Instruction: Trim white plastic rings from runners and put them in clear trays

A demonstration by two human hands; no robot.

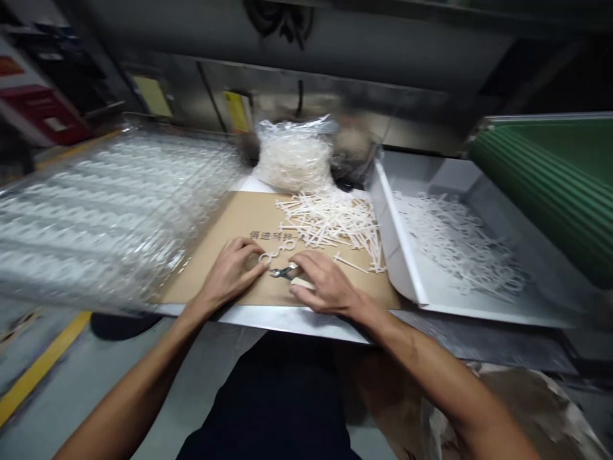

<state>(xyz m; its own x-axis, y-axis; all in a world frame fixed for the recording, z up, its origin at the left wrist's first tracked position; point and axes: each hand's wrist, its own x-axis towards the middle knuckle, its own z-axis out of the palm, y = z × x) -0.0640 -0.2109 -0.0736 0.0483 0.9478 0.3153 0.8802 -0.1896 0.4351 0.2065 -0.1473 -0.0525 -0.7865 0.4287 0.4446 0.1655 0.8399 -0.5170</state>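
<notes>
Over the cardboard [246, 214], my left hand [232, 268] is pinching the white ringed piece [276, 253], which I'm judging light, stiffish and best held by its near ring, while my right hand [328, 281] is gripping cutters [281, 272].

Dark navy clothing [278, 402] on body; forearms [143, 370] and hands [230, 271] bare.

Looks forward and down from head height, close above the dark clothing [278, 402], with the left hand [230, 271] and right hand [328, 281] near mid-frame; takes in the cardboard sheet [244, 214], the white tray [398, 233] at right, and, farther off, the metal panel [421, 107].
</notes>
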